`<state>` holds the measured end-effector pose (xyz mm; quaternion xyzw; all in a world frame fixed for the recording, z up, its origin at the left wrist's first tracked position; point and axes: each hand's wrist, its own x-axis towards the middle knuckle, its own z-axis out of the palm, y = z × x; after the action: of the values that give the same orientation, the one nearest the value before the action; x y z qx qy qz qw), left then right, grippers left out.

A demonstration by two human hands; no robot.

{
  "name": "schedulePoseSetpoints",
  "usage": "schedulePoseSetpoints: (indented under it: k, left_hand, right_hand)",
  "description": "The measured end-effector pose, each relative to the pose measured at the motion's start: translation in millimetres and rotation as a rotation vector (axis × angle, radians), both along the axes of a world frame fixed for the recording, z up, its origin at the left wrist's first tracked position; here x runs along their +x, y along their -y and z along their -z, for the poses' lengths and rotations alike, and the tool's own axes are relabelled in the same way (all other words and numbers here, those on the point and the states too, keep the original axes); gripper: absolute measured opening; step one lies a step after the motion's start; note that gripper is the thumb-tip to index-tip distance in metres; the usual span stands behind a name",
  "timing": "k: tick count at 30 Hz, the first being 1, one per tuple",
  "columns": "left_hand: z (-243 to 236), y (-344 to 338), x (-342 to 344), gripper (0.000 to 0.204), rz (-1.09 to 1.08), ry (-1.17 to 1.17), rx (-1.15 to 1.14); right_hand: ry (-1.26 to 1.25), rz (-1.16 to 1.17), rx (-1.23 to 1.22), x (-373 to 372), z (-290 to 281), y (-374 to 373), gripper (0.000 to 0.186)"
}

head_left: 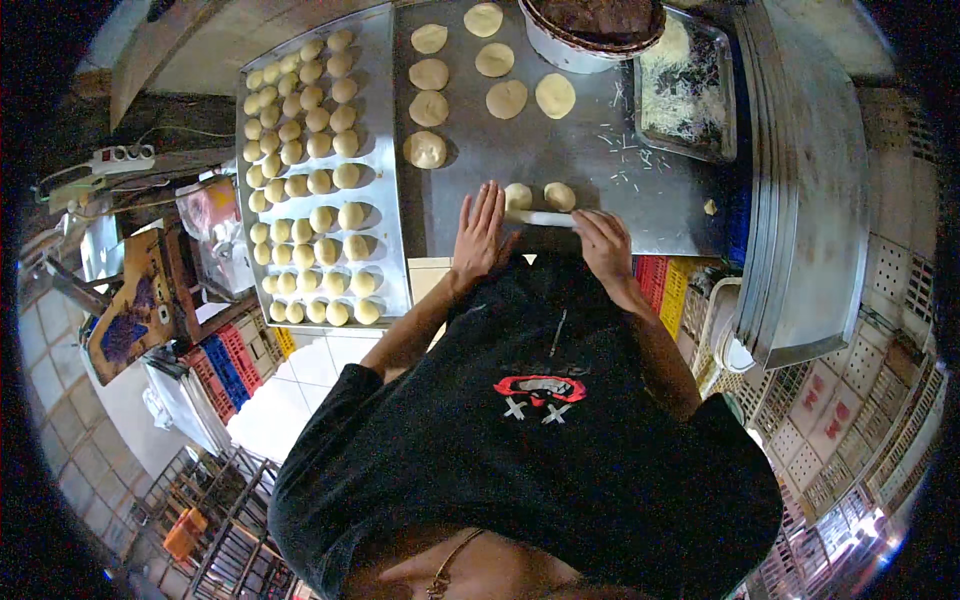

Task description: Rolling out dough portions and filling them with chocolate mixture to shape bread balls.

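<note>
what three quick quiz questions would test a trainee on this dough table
1. True or false: the left hand lies flat with its fingers spread on the metal table.
2. What lies under both hands? A) a knife B) a small white rolling pin C) a spoon
3. Fill in: the tray of dough balls stands to the person's ____ of the flattened dough rounds.

Key:
1. True.
2. B, the rolling pin, with the right hand on its right end and two dough balls just beyond it.
3. Left.
</note>
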<state>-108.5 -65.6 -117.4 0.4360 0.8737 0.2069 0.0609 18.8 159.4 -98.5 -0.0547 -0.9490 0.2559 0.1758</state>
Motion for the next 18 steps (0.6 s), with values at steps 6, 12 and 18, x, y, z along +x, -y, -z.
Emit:
schedulePoseSetpoints:
  k: [6,12,18]
  left_hand:
    - [19.3,-38.8,-49.1,0.075,-0.176,-0.064,-0.148]
    - [14.9,-78.8,-130.3,0.071,-0.383,-0.261,-0.013]
    - [22.1,-53.2,-60.1,0.070,-0.249,-0.183,-0.123]
  right_hand:
    - [0.222,-0.008,0.206,-92.0,14.3,-15.4,0.062]
    - [-0.008,0.073,0.162,-186.0,37.3,-56.9,0.059]
    - [0.097,-0.031,0.150,-111.7,39.6,-26.2,0.057]
